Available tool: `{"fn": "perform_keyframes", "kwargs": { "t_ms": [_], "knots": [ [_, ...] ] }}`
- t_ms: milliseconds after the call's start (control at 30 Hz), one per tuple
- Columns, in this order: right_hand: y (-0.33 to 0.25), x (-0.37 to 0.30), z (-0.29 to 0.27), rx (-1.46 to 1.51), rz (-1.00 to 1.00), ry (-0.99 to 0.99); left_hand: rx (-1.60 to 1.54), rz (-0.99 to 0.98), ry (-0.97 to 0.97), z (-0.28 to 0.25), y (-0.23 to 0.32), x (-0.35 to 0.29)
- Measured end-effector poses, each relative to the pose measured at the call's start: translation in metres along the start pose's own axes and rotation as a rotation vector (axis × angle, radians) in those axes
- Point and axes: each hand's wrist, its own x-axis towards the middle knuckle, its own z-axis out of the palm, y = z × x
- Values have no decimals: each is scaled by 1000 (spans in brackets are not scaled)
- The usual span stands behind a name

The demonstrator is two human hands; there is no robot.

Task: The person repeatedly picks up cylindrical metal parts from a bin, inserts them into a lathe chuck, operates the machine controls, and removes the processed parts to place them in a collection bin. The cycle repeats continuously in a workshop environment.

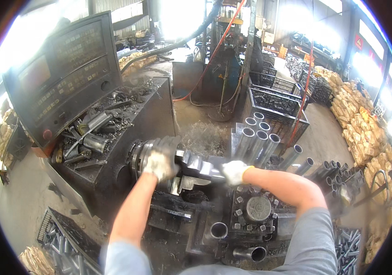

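Much around the lathe chuck (pixel 142 158) is hard to read: the gloved left hand (pixel 160 162) lies over its front face, fingers curled against it, so the chuck's jaws are mostly covered and motion blur smears the glove. The gloved right hand (pixel 235 171) is clenched around the near end of a dark steel tube (pixel 201 166) that runs from the chuck toward the person; whether the tube's far end sits inside the chuck cannot be made out. Below the hands, the tool post (pixel 257 208) with its ring of bolts is partly cut off by the right sleeve.

The machine bed is black, oily and strewn with swarf. On the headstock top, beneath the slanted control panel (pixel 63 73), lies a jumble of wrenches and metal offcuts (pixel 90 135). To the right, bright cut tubes (pixel 258 137) stand leaning together, and darker ones lie further right. Beyond are wire crates (pixel 276 107), stacked sacks (pixel 361 123) along the right wall, and glaring windows that wash out the workshop's far end.
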Motion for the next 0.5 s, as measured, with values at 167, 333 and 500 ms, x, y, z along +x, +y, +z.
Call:
{"fn": "perform_keyframes", "kwargs": {
  "t_ms": [167,333,500],
  "knots": [
    [12,23,-8,321,-131,-202,-5,32,407,42,-4,-34],
    [46,-11,10,35,-59,-112,5,-29,358,37,-9,-26],
    [94,-136,13,396,195,526,30,-22,362,40,-3,-30]
  ]
}}
